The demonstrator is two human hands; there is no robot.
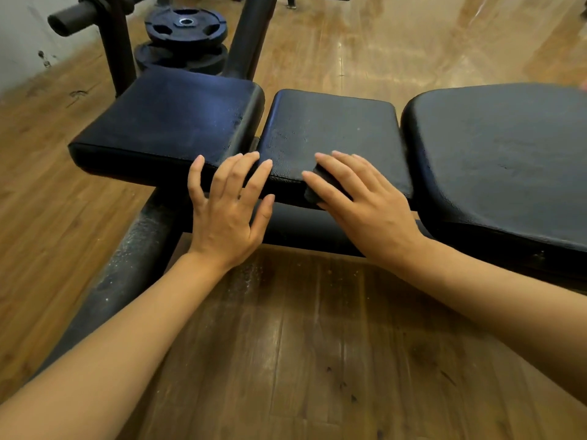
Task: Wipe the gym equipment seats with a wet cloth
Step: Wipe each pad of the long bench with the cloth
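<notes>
A black padded bench stands in front of me in three parts: a left pad (168,122), a middle seat pad (333,128) and a right pad (502,160). My right hand (362,201) lies flat with straight fingers on a small dark cloth (324,185), pressing it onto the near edge of the middle pad. My left hand (228,204) is spread with straight fingers at the near edge, over the gap between the left and middle pads. Most of the cloth is hidden under my right hand.
A black steel frame tube (133,262) runs under the bench toward me on the left. Black uprights (117,49) rise behind the left pad, with stacked weight plates (185,27) on the wooden floor (286,344) beyond. A grey wall (19,42) stands at the far left.
</notes>
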